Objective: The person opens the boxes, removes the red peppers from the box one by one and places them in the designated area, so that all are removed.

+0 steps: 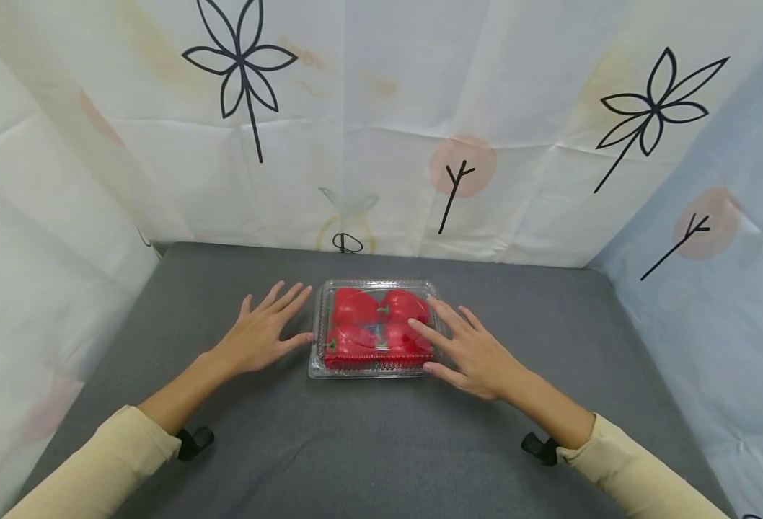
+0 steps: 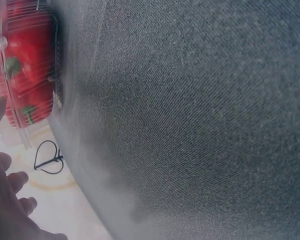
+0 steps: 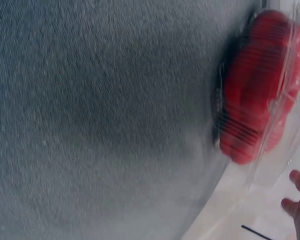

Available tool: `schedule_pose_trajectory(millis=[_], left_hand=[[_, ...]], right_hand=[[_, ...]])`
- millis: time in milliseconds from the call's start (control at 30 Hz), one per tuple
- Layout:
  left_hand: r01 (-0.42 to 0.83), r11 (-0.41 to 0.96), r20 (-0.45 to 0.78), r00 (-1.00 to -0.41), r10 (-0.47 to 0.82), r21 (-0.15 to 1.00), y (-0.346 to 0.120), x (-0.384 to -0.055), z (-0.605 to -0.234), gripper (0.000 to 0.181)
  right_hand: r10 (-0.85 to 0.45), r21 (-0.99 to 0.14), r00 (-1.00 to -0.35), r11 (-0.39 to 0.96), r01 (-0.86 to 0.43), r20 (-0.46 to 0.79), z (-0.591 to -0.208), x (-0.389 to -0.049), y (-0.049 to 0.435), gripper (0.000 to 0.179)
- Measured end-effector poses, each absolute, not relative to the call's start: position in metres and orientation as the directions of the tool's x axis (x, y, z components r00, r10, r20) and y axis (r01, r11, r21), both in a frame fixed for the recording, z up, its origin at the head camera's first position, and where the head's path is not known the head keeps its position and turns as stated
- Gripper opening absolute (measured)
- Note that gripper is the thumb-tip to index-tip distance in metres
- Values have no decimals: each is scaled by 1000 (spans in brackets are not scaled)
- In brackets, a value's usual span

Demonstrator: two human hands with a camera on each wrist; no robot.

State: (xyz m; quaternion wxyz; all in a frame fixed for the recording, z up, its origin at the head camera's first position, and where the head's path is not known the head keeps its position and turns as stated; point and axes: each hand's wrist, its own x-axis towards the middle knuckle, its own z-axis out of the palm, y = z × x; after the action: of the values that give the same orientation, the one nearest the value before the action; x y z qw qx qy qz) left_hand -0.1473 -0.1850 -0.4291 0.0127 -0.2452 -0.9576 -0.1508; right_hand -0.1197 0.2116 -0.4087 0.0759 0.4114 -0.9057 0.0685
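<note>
Head view, left of the frame's middle: I see the person's left hand (image 1: pixel 265 335) spread wide with nothing in its grasp, its thumb pointing at the left edge of a clear plastic box (image 1: pixel 371 373). Right of the middle, the right hand (image 1: pixel 475 357) is also splayed and holding nothing, its fingers over the box's right end. From where I stand, I can't quite tell whether either hand actually touches the plastic. The box lies flat just below the middle of the frame, its clear lid over 4 red peppers (image 1: pixel 355 310) with green stems showing. In the left wrist view the box sits at the upper left; in the right wrist view it is at the upper right, blurred. Farther out, 2 pale sleeves (image 1: pixel 105 461) run to the lower corners, with 2 black straps (image 1: pixel 195 443) by the wrists. Beneath spreads a grey cloth-covered table (image 1: pixel 368 447), and white curtains (image 1: pixel 381 144) with black line-drawn flowers (image 1: pixel 240 61) fill the upper frame and both sides.
</note>
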Motion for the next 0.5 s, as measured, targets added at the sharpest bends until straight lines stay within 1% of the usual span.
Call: schedule_pose_trajectory(millis=[100,167,300,500], left_hand=[[468,828,81,-881,467,309,-184,-146,-430,85],[458,824,64,-883,464,335,-184,-146,-430,85],[429,805,32,-889,457,410,-183,-145,-431,85],[387,723,-3,-881,474,572,-183,-145,-432,81]], right_hand=[[-776,-52,-588,594,-803,226,-412,-119,206,69],[-793,-39,-561,569,-822,237,-415,-118,203,68],[-814,-17,-526,539,-842,246,-418,-116,195,67],[-832,5,-472,495,-869,292,-418,-115,183,68]])
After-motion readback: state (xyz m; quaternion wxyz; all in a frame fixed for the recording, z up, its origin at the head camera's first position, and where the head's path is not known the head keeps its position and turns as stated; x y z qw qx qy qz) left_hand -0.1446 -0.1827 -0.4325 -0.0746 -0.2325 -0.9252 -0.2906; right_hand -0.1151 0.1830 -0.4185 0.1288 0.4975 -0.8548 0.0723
